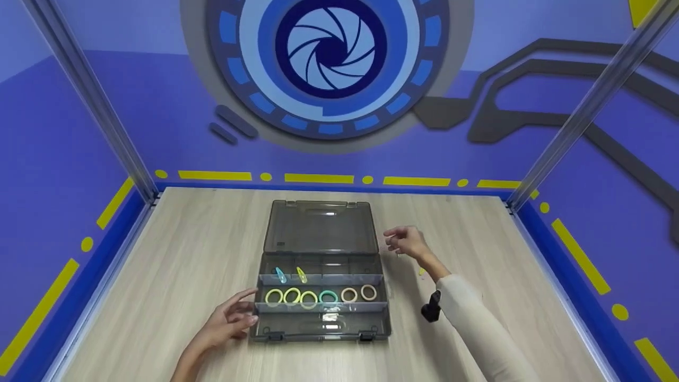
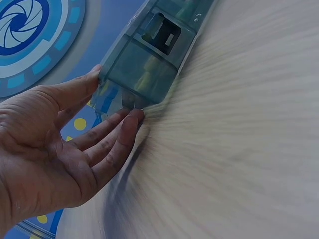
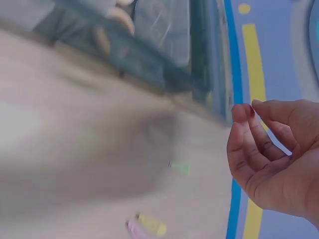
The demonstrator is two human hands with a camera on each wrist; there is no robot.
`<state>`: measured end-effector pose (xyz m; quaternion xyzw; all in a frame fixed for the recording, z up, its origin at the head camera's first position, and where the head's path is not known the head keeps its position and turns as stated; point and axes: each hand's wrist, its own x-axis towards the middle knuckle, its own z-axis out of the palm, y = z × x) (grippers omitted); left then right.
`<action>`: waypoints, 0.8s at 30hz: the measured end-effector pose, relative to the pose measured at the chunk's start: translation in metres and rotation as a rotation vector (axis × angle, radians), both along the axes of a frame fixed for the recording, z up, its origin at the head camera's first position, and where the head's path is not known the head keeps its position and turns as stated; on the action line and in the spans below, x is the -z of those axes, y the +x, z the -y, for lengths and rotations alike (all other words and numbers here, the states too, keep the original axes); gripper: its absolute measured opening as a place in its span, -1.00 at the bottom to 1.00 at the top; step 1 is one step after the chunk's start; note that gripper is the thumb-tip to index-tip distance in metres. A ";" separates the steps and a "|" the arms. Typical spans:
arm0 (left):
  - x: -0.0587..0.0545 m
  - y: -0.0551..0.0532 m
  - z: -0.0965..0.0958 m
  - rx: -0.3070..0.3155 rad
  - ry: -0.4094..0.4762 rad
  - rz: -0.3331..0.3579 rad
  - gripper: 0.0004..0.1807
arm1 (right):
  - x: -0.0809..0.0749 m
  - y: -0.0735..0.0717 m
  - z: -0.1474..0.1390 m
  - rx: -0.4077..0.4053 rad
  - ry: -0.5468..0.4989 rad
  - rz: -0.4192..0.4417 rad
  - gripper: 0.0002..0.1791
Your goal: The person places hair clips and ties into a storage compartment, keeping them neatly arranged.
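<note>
A grey see-through storage box [image 1: 324,322] stands with its lid [image 1: 321,228] raised at the back. Its middle row holds several hair ties [image 1: 329,296] in yellow, green and beige; a blue hair clip [image 1: 280,275] and a yellow hair clip [image 1: 301,274] lie in the back row. My left hand [image 1: 225,321] touches the box's left wall with extended fingers and thumb. Right of the lid, my right hand [image 1: 408,241] hovers with loosely bent fingers, thumb tip close to the fingertips and nothing visible between them. Below it in the right wrist view lies a green clip [image 3: 180,166].
On the wooden table [image 1: 175,254], right of the box, lie a yellow clip [image 3: 153,225] and a pink clip [image 3: 135,230], partly under the right forearm in the head view. Blue printed walls [image 1: 329,159] with metal posts [image 1: 583,116] enclose the table's back and sides.
</note>
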<state>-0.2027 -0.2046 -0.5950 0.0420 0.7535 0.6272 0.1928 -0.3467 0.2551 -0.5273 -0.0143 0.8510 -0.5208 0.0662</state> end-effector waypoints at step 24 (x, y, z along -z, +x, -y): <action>0.003 -0.003 -0.001 -0.008 0.001 0.031 -0.16 | 0.054 -0.012 -0.046 -0.252 0.380 -0.335 -0.61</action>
